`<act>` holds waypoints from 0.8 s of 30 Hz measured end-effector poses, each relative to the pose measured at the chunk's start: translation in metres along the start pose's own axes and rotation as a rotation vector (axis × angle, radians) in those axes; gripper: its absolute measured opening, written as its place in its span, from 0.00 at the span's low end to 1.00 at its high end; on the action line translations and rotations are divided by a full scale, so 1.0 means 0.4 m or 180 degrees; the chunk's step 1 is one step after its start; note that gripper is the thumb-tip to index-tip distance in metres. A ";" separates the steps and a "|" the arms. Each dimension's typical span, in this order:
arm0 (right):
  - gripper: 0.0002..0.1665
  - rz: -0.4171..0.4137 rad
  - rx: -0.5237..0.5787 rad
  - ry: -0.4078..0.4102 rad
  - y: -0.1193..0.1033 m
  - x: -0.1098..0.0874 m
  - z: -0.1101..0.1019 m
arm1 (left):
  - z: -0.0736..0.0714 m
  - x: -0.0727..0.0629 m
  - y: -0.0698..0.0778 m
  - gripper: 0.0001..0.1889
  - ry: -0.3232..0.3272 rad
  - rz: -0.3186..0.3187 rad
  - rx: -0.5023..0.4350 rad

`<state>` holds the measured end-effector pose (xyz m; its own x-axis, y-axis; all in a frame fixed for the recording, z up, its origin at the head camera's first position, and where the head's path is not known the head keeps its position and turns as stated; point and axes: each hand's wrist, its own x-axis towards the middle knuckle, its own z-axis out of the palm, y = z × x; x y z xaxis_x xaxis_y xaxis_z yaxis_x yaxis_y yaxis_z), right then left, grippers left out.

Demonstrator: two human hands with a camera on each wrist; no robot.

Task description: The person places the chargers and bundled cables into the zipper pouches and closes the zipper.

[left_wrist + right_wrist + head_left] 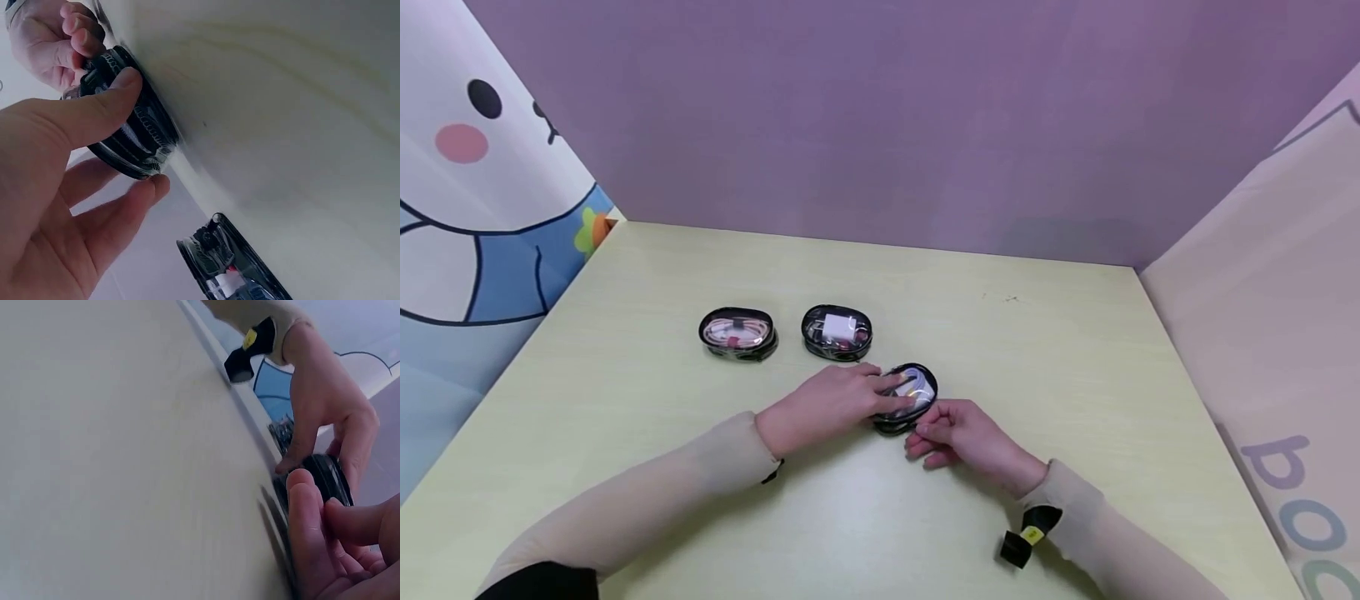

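A small oval zippered case (919,385) with a clear top and black trim sits near the middle of the table. A white cable shows through its top. My left hand (823,404) holds it from the left, with fingers over the top and, in the left wrist view, the thumb (103,109) across its zipped side. At the near right end, my right hand (973,437) pinches the case's edge between thumb and fingers. Whether a zipper pull lies in that pinch is hidden. In the right wrist view the case (331,478) is between both hands.
Two similar cases stand farther back: one with a pinkish cable (737,332) at left, one with a white block-shaped charger (838,327) beside it. A purple wall (880,125) closes off the pale table's (1060,350) far edge. Printed panels flank both sides.
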<state>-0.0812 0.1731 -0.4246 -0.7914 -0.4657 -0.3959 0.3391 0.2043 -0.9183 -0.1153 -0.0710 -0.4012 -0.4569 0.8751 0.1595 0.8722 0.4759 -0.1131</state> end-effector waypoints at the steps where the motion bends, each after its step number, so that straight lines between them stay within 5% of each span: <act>1: 0.06 -0.0026 -0.0028 0.0030 -0.001 0.002 -0.005 | 0.001 0.003 0.001 0.28 0.0027 0.0013 0.0055; 6: 0.07 -0.0171 -0.0203 0.0247 -0.007 0.019 -0.040 | -0.003 0.012 0.000 0.36 0.0011 0.0072 0.0187; 16: 0.04 -0.0461 -0.0918 0.0597 -0.038 0.061 -0.089 | -0.008 0.034 -0.050 0.28 -0.0097 0.0321 -0.0004; 24: 0.05 -0.0348 -0.0872 0.0466 -0.038 0.065 -0.106 | -0.006 0.033 -0.053 0.25 -0.0165 0.0132 0.0029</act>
<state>-0.1285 0.1943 -0.4208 -0.8870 -0.3732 -0.2720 0.1143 0.3933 -0.9123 -0.1394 -0.0699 -0.3942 -0.4290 0.8973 0.1034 0.8890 0.4398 -0.1276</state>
